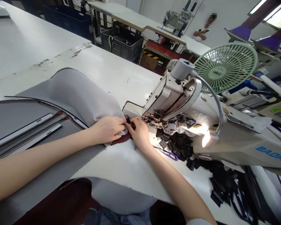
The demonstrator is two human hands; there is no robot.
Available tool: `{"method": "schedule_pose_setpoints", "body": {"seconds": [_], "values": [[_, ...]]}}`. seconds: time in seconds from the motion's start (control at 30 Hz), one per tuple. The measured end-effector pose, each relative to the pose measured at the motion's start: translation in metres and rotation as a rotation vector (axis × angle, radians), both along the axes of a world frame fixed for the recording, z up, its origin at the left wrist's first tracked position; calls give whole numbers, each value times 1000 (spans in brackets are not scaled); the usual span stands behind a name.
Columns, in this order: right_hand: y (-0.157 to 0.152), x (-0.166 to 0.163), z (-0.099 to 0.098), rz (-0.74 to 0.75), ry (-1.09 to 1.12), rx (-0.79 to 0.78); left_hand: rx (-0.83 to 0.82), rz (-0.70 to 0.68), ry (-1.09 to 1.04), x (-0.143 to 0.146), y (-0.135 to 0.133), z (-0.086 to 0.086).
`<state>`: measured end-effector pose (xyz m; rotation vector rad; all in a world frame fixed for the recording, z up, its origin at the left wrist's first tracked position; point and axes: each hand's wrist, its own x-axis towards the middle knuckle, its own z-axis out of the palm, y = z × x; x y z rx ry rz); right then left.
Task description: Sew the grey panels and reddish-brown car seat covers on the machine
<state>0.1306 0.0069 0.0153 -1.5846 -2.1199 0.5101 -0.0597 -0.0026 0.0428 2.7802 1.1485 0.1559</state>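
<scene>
- Leftmost, two flat white strips lie side by side on a dark grey sheet, both running toward the hands.
- Next, a light grey fabric panel edged with dark piping bulges up from the white surface. Its near end reaches the needle area of the machine.
- Left hand: it rests palm down on the end of the light grey fabric panel. The grip is clenched, thumb and fingers pinching the panel's edge.
- Dark red fabric piece: it lies flat under the panel's end, showing between and below the two hands.
- Small black tab: it sits between the fingertips of both hands, on the dark red fabric piece and just beside the presser foot.
- Right hand: its fingertips meet those of the left hand, and its grip is closed on the small black tab.
- Purple-handled thread snips: they lie on the surface just right of the right wrist.
- Loose pile of black tabs: heaped under the machine arm, it trails off to the right.
- Cream industrial sewing machine: its head stands directly beyond the right hand, and a small lit lamp on a curved stalk shines beneath the arm.
- Pale green round fan: it stands behind the machine, facing the camera.
</scene>
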Motion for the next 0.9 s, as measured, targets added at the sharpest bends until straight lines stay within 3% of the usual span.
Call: {"method": "schedule_pose_setpoints", "body": {"seconds": [0.2,0.47,0.6,0.8,0.9], "values": [[-5,4,-7,94,-171,177,-45,31,4,0,2,1],[-11,10,-11,286,-553,458,-81,109,-63,1,2,3],[-19,14,-12,312,-531,436,-109,67,-28,4,2,3],[-53,32,-5,351,-261,273,-107,50,31,7,1,6],[-59,40,1,379,-240,217,-82,31,23,8,7,3]]}}
